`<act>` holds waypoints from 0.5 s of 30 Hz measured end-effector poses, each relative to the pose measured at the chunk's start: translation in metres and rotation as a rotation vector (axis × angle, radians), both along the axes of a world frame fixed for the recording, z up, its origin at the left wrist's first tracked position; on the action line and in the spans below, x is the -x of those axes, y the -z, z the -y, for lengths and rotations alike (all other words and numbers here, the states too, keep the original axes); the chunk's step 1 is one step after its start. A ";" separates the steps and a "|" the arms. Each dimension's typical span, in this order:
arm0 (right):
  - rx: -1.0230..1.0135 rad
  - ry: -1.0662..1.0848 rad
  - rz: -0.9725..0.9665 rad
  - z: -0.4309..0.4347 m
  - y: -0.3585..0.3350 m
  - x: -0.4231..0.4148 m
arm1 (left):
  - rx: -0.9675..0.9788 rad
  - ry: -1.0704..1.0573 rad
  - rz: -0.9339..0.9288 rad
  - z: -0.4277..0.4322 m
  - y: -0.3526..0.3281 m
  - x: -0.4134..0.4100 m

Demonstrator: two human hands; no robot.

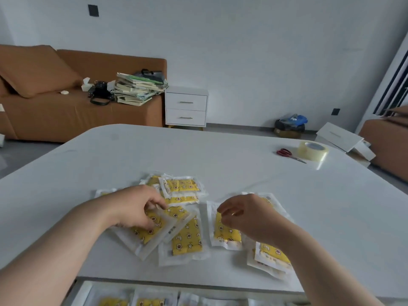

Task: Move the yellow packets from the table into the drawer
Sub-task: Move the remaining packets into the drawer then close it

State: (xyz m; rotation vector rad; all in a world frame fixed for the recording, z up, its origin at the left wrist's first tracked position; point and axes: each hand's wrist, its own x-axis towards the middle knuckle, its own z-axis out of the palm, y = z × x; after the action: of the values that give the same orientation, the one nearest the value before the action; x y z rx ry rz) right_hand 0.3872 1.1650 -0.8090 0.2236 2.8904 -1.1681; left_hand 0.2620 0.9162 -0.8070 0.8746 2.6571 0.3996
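Several yellow packets in clear wrappers lie scattered on the white table (242, 173). My left hand (136, 208) pinches the top edge of one tilted packet (152, 228). Beside it lies another packet (187, 239). My right hand (247, 215) hovers with curled fingers over a packet (225, 233), and whether it touches it I cannot tell. More packets sit behind (181, 187) and at the right front (271, 255). Below the table's front edge the open drawer (86, 292) holds packets (150, 301) in a row.
Red-handled scissors (287, 153) and a roll of clear tape (313, 150) lie at the table's far right. Beyond stand a brown sofa (66, 111) with stacked books (136, 89), a white nightstand (186, 107), and boxes (344, 140) on the floor.
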 end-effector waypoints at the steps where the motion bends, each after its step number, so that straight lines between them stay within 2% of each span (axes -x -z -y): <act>1: 0.004 0.000 -0.004 0.000 0.002 0.002 | 0.026 0.013 -0.002 0.000 0.001 0.002; 7: -0.024 -0.019 0.010 0.000 0.007 0.007 | 0.254 0.119 -0.060 0.002 -0.001 0.003; 11: -0.037 0.068 -0.011 -0.003 0.009 0.006 | 0.282 0.105 -0.102 0.002 0.001 0.000; 15: -0.317 0.240 0.024 0.000 0.009 0.008 | 0.178 0.030 -0.117 0.004 0.007 0.001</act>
State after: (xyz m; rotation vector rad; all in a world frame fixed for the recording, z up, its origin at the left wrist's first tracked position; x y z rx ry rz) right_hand 0.3789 1.1650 -0.8181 0.5978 3.0786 -0.7109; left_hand 0.2609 0.9118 -0.8142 0.9059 2.7294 0.1052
